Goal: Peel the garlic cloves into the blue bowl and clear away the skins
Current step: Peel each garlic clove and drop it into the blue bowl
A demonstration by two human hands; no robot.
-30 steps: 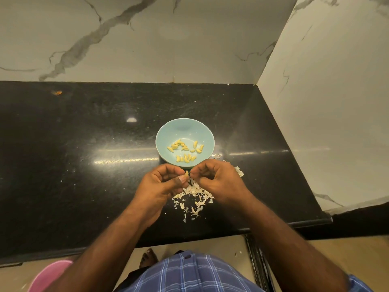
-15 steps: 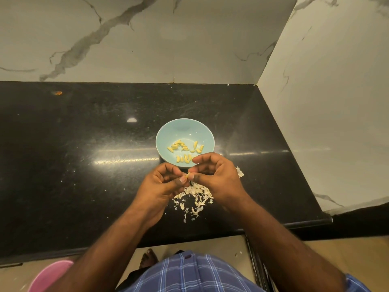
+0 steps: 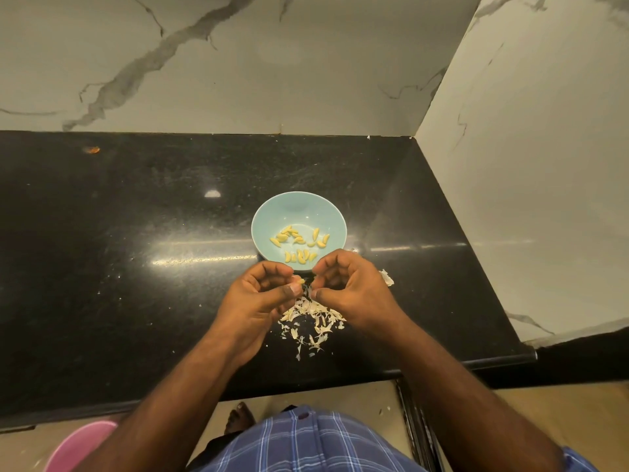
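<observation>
While the left hand (image 3: 262,294) pinches a small garlic clove (image 3: 301,280), the right hand (image 3: 350,287) pinches its skin to pull. Both work near the blue bowl (image 3: 272,216), so skins (image 3: 315,321) fall on the tabletop (image 3: 136,267).

Near rim of the blue bowl (image 3: 272,212) behind fingertips (clove (image 3: 301,280) between them barely visible), pink tub (image 3: 80,444) edge-cropped.

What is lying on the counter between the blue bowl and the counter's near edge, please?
In the head view, a pile of garlic skins lies there, with both hands above it.
</observation>
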